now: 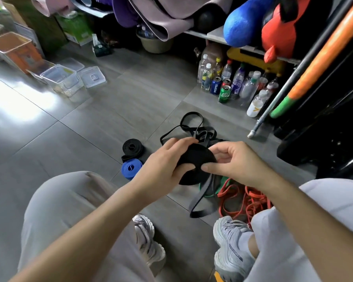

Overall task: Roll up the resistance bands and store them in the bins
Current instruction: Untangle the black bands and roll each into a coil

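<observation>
A black resistance band roll (196, 159) is held above the floor between both hands. My left hand (167, 161) grips its left side with fingers over the top. My right hand (230, 159) pinches its right edge, thumb on the face. The band's loose tail (202, 200) hangs down from the roll. On the floor lie a rolled black band (131, 147), a rolled blue band (130, 168), loose black bands (192, 125), a green band (222, 183) and tangled orange bands (249, 202).
Clear plastic bins (61, 80) and lids (92, 76) stand at the far left, next to an orange-filled bin (14, 49). Bottles and cans (232, 82) line the floor under a shelf at the right. A slanted pole (293, 74) leans nearby. My knees and shoes frame the bottom.
</observation>
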Demonstrator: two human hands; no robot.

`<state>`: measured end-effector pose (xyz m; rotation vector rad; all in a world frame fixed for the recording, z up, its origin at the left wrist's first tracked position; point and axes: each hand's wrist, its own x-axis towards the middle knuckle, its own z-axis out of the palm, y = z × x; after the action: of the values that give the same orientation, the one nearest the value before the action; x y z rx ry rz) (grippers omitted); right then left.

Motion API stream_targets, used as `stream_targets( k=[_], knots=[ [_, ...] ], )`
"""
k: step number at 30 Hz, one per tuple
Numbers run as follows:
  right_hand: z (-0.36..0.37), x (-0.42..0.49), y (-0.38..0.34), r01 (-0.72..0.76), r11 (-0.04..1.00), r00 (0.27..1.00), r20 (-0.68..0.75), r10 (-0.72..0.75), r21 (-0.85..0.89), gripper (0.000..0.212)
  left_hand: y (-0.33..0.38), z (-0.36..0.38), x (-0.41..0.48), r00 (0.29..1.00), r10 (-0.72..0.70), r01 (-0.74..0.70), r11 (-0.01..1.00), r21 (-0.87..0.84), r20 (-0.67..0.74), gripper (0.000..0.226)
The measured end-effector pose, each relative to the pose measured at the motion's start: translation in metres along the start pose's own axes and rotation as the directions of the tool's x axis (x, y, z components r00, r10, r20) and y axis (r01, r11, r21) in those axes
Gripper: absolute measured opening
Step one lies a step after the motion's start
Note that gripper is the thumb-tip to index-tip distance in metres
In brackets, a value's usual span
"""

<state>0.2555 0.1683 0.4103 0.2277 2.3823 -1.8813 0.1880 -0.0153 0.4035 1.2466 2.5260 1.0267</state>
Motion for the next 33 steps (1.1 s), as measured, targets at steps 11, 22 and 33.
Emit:
stream_targets(
  k=[11,22,33],
  knots=[
    [0.007,0.022,0.011,-0.008,0.988,0.998,-0.059,0.018,0.153,0.021,-0.012,0.002,0.002,0.953,-0.242,0.19,0.947,-0.259,-0.183,0.043],
    [0.021,0.019,0.019,0.072,0.955,0.997,-0.042,-0.062,0.288,0.024,-0.011,0.002,-0.002,0.876,-0.447,0.31,0.81,-0.498,-0.182,0.033],
    [0.025,0.014,0.028,-0.015,1.0,0.998,0.056,0.015,-0.002,0.028,-0.017,0.011,-0.014,0.989,-0.101,0.075,0.974,0.216,0.11,0.058]
  ],
)
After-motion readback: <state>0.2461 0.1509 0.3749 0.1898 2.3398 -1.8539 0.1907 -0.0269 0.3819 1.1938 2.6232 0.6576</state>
